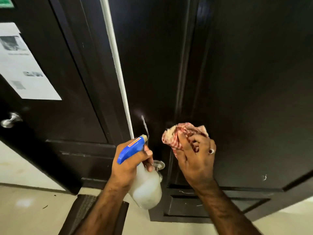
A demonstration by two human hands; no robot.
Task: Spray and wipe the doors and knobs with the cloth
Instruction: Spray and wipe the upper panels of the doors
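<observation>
The left hand point(130, 164) grips a spray bottle point(144, 185) by its neck, fingers curled round the trigger below the blue spray head point(131, 148), whose nozzle points up at the door. The bottle's cloudy white body hangs below the hand and covers part of a silver door knob point(159, 165) just behind it. A thin streak of spray point(145, 124) stands in the air above the nozzle, with a faint misted patch on the dark wood beyond it.

The right hand point(196, 160) clutches a bunched red-and-white checked cloth point(183, 134), fingers curled into the fabric, with a ring showing on one finger. The cloth is held up close to the face of the right door point(245, 82), level with the spray head and just to its right; whether it touches the wood cannot be told.

That door is dark brown and panelled, with small pale scuffs near its lower panels. A white strip point(116, 65) runs down between it and a second dark door point(64, 82) on the left. The left door carries a printed paper sheet point(22, 68) and has its own silver knob point(10, 120) near the frame's left edge. Below lie a pale tiled floor point(25, 209) and a dark ribbed mat point(83, 207), partly hidden by the left forearm.
</observation>
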